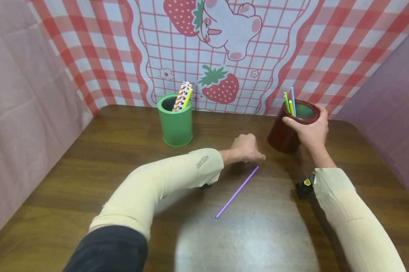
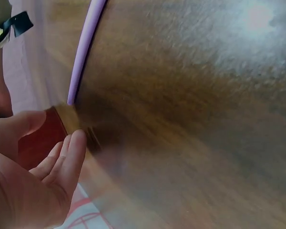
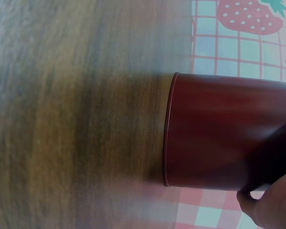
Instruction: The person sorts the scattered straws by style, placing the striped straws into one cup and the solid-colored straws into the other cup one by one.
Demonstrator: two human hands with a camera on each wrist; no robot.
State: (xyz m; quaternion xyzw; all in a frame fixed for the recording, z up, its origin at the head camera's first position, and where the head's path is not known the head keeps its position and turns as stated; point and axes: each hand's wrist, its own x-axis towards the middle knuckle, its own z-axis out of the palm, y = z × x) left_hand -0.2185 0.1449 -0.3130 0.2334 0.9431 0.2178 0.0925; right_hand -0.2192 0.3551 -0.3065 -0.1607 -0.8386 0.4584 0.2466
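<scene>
My left hand (image 1: 247, 148) hovers by the far end of a purple straw (image 1: 237, 192) that lies slantwise on the table. In the left wrist view, its thumb and fingers are apart with nothing between them, and the straw (image 2: 86, 52) is not touched. My right hand (image 1: 311, 130) grips a dark red cylindrical holder (image 1: 282, 132) near its rim, thumb on one side and fingers round the other. The holder leans slightly, and green, yellow and blue straws (image 1: 291, 104) stick out of it. In the right wrist view, the holder's side (image 3: 214, 129) fills the right half.
A green cylindrical holder (image 1: 177, 126) stands at the back left, with patterned straws (image 1: 182, 96) and a yellow one in it. Behind the wooden table (image 1: 89, 170) hangs a red-and-white checked cloth (image 1: 106, 49) with strawberries. Pink curtains (image 1: 27, 94) border both sides.
</scene>
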